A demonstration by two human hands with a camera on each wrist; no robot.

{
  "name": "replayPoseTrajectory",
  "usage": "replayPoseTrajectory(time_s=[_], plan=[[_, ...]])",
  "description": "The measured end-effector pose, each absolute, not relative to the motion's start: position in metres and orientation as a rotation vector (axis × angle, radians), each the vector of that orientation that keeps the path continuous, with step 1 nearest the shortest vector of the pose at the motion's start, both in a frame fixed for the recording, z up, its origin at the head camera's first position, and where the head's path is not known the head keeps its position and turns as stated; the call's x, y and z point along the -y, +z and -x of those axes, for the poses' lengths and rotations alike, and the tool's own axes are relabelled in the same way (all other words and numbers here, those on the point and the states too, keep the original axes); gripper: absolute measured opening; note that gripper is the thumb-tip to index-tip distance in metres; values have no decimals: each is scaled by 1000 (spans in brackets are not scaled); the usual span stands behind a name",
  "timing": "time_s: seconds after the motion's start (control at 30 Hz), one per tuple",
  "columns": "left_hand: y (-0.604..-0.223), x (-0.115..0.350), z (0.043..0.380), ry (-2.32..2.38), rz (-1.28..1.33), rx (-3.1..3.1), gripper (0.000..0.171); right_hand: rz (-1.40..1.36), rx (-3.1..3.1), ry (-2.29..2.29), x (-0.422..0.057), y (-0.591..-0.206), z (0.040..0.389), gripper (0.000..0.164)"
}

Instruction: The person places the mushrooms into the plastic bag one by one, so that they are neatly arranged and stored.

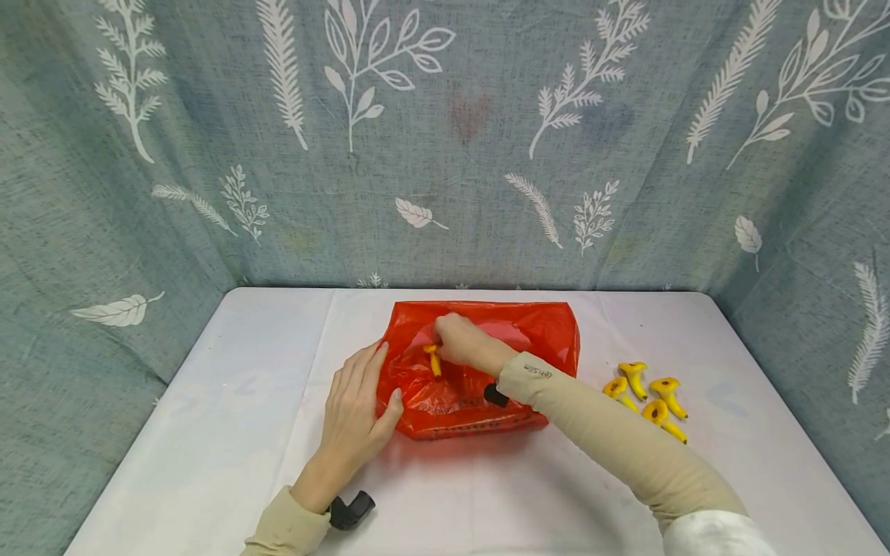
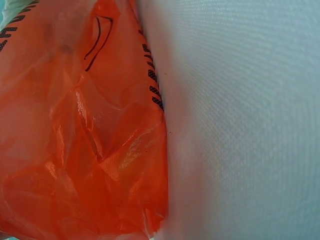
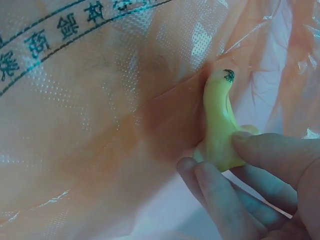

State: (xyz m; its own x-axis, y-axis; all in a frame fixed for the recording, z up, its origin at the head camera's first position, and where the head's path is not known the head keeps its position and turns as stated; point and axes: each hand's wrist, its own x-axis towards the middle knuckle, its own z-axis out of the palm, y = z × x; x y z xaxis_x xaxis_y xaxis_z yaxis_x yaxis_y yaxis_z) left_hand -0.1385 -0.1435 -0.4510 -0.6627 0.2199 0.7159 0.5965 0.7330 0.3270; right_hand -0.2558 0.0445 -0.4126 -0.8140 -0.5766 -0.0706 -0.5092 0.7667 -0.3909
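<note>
A red plastic bag (image 1: 480,421) lies on the table with its mouth held wide. Inside that mouth, my right hand (image 1: 464,340) pinches a yellow trumpet-shaped mushroom (image 1: 434,360) between thumb and fingers. In the right wrist view the mushroom (image 3: 218,125) points its dark-tipped stem away from the fingers, with the bag's printed wall behind it. My left hand (image 1: 358,405) rests along the bag's left edge, fingers extended and thumb spread over the near corner. Wrinkled red plastic (image 2: 85,150) fills much of the left wrist view.
Several more yellow mushrooms (image 1: 669,398) lie in a loose group to the right of the bag, beyond my right forearm. The white-covered table (image 1: 229,401) meets a grey-green leaf-patterned curtain (image 1: 459,193) at the back and sides.
</note>
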Motion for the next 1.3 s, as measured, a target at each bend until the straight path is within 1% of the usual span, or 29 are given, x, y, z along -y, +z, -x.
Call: replayPoseTrajectory(time_s=[0.23, 0.53, 0.77, 0.93, 1.13, 1.3], plan=[[-453, 144, 139, -754, 606, 2264, 63, 868, -2761, -507, -45, -411, 256, 3], [-454, 147, 140, -793, 603, 2245, 63, 796, -2678, -402, -46, -392, 250, 25], [-452, 148, 141, -806, 617, 2247, 63, 838, -2646, -413, -49, -380, 245, 26], [-453, 150, 143, -849, 627, 2268, 64, 825, -2609, -405, -52, -367, 240, 34], [-454, 151, 144, -862, 632, 2274, 65, 802, -2600, -470, -61, -353, 235, 37], [-454, 151, 144, -858, 639, 2262, 65, 898, -2604, -557, -70, -344, 230, 33]])
